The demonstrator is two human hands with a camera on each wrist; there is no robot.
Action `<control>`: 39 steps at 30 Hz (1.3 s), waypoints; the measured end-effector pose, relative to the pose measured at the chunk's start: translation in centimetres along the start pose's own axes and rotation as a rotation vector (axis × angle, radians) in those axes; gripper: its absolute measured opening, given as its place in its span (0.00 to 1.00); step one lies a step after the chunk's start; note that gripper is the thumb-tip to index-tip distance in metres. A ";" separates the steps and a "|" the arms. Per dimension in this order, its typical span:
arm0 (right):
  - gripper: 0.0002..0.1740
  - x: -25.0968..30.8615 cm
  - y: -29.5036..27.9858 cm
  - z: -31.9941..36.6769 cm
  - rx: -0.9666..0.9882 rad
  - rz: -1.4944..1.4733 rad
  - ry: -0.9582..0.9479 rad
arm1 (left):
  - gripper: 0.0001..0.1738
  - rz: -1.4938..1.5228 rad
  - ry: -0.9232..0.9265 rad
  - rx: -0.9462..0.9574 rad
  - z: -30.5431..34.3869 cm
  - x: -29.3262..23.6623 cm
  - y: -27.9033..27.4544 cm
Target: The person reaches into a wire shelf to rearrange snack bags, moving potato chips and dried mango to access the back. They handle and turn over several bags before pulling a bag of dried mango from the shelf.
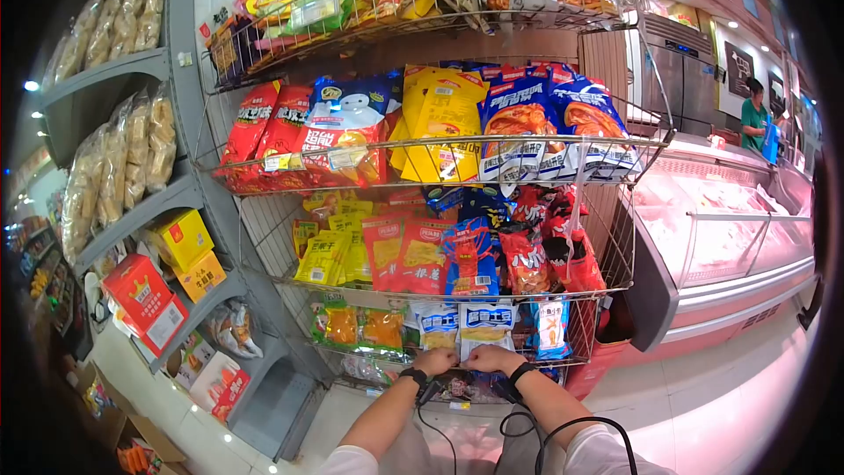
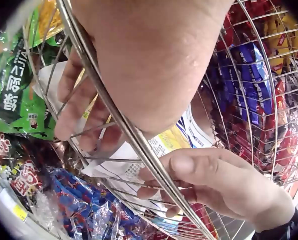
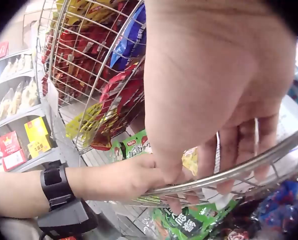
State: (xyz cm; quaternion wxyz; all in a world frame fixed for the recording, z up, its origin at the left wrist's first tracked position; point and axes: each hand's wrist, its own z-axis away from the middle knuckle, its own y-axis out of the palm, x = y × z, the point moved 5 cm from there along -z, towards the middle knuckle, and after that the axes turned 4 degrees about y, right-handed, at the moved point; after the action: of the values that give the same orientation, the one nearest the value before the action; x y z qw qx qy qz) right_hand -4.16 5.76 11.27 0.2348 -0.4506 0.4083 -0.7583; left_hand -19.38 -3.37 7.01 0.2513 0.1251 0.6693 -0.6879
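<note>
At the front of the lowest upright wire tier, my left hand (image 1: pixel 437 361) and right hand (image 1: pixel 492 358) work side by side, knuckles close together. Between them is a white snack bag (image 2: pixel 121 167) with a barcode and some yellow print. My right thumb (image 2: pixel 183 163) lies over the bag while the fingers curl below, behind the wire rim (image 2: pixel 139 142). The left hand's fingers (image 2: pixel 84 117) reach down behind the rim against the white bag; its thumb is hidden in the left wrist view. White-and-blue snack bags (image 1: pixel 488 317) stand just behind the hands.
Wire tiers above hold yellow bags (image 1: pixel 440 114), red bags (image 1: pixel 251 123) and blue bags (image 1: pixel 519 114). Green bags (image 2: pixel 16 85) lie beside the left hand. Grey shelves (image 1: pixel 202 185) stand left, a meat display case (image 1: pixel 730 220) right. Black cables (image 1: pixel 527 427) hang from the wrists.
</note>
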 end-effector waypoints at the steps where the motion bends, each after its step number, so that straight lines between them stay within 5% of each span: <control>1: 0.32 0.2 -0.2 0.2 -0.005 -0.002 -0.002 | 0.21 -0.005 0.002 -0.001 0.2 -0.3 -0.3; 9: 0.37 0.6 0.0 1.4 0.044 0.016 -0.015 | 0.23 -0.109 -0.026 -0.021 2.9 -3.3 -1.3; 17: 0.26 -2.3 2.6 -1.0 0.056 -0.120 -0.062 | 0.29 -0.035 -0.127 -0.023 3.5 -3.1 -0.6; 39: 0.29 -1.7 3.5 0.0 0.051 -0.084 -0.052 | 0.22 -0.381 0.158 -0.224 6.2 -5.6 0.8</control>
State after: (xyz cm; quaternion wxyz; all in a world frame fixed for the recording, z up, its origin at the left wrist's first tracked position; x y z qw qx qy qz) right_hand -3.42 5.04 7.48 0.2248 -0.4809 0.3635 -0.7655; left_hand -13.27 -8.48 9.61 0.0760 0.0215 0.7707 -0.6323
